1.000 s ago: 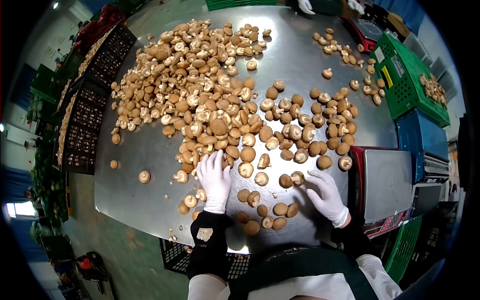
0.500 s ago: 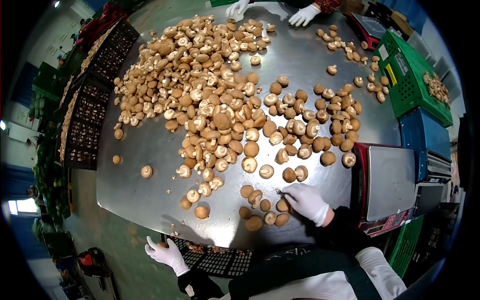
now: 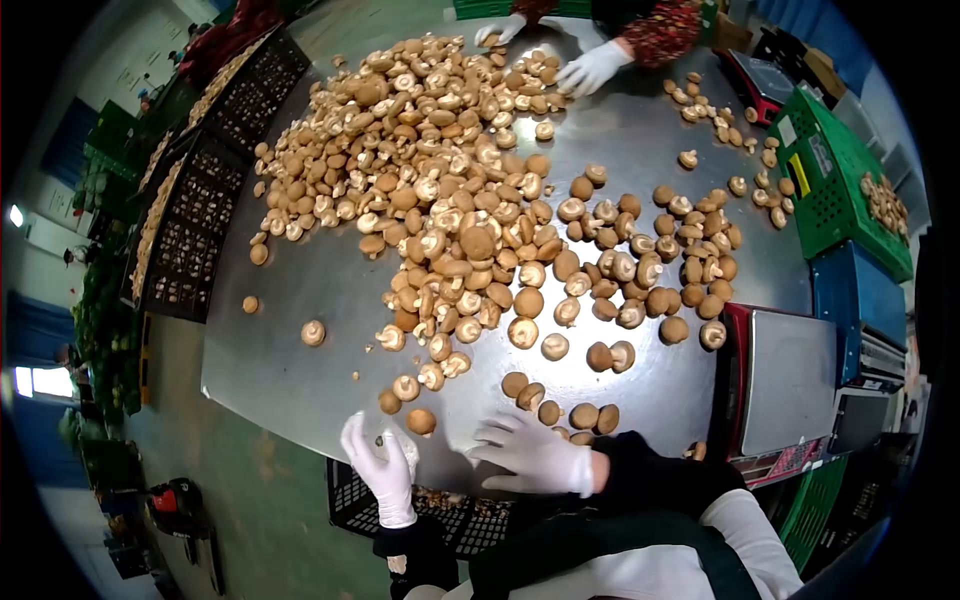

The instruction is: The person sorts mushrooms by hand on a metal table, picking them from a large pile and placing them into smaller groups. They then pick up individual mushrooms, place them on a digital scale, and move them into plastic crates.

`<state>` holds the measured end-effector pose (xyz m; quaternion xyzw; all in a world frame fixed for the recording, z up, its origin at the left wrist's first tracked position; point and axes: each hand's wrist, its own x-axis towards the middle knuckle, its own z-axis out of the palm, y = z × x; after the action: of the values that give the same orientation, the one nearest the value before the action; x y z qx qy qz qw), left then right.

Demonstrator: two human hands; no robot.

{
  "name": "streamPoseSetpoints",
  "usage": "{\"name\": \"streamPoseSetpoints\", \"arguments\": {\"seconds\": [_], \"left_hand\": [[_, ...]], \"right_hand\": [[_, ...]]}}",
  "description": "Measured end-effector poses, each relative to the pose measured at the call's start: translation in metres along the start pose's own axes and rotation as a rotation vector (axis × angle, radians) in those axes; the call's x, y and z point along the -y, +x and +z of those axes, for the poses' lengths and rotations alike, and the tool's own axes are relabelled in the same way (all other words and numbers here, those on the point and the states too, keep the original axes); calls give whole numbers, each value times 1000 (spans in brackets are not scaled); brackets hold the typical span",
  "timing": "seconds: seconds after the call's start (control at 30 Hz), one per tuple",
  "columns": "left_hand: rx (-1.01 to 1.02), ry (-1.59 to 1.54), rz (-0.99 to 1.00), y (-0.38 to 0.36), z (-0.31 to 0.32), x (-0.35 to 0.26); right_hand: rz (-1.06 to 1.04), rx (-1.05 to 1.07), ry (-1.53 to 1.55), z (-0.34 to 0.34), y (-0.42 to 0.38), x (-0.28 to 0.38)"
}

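In the head view, my left hand (image 3: pixel 382 472) wears a white glove and is raised at the table's front edge, fingers apart, with no mushroom visible in it. My right hand (image 3: pixel 535 456), also gloved, hovers low over the metal table (image 3: pixel 290 375) with its fingers stretched out. A small group of brown mushrooms (image 3: pixel 550 411) lies just beyond it, partly covered by my hand and sleeve. Nearest my left hand is a single mushroom (image 3: pixel 421 421). The big mushroom heap (image 3: pixel 400 160) spreads over the far left, and a looser cluster (image 3: pixel 622 266) lies to its right.
Below the front edge stands a black crate (image 3: pixel 350 498) holding mushroom pieces. Scales (image 3: pixel 790 380) and a green crate (image 3: pixel 815 170) line the right side. Black crates of mushrooms (image 3: pixel 195 230) stand left. Across the table, a co-worker's gloved hands (image 3: pixel 595 68) touch the heap.
My left hand has come up and right to the table edge; the mushroom in it no longer shows. My right hand has moved left, off the small group. The co-worker's hands have shifted.
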<state>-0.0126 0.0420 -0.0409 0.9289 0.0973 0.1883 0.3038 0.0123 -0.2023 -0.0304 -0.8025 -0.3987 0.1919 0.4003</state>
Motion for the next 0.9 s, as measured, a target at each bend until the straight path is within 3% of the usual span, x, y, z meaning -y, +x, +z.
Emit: {"name": "streamPoseSetpoints", "arguments": {"seconds": [0.07, 0.1, 0.17, 0.23, 0.37, 0.5, 0.57, 0.63, 0.67, 0.77, 0.83, 0.9], "left_hand": [[121, -22, 143, -2, 16, -10], [196, 14, 172, -5, 21, -19], [342, -72, 215, -17, 36, -20], [444, -18, 241, -30, 44, -23], [508, -81, 324, -48, 57, -36], [426, -185, 319, -48, 84, -41], [385, -239, 281, -35, 103, -57], [286, -295, 256, -17, 124, -77], [288, -297, 264, -6, 134, -89], [269, 96, 477, 21, 168, -117], [320, 176, 558, 28, 181, -130], [303, 188, 598, 29, 193, -140]], "right_hand": [[-75, -179, -400, 15, 5, -12], [-59, -188, -412, 19, 4, -22], [-5, 109, -606, 23, 3, -40], [18, 53, -589, 16, -7, -44], [156, -344, -456, -20, -48, -64], [238, -508, -545, -54, -97, -87], [387, -616, -591, -65, -112, -80], [371, -731, -619, -70, -116, -67], [325, -677, -566, -65, -117, -60], [111, -453, -387, -27, -117, -40], [-33, -188, -467, 5, -120, -30], [-89, -82, -471, 44, -119, -33]]}}
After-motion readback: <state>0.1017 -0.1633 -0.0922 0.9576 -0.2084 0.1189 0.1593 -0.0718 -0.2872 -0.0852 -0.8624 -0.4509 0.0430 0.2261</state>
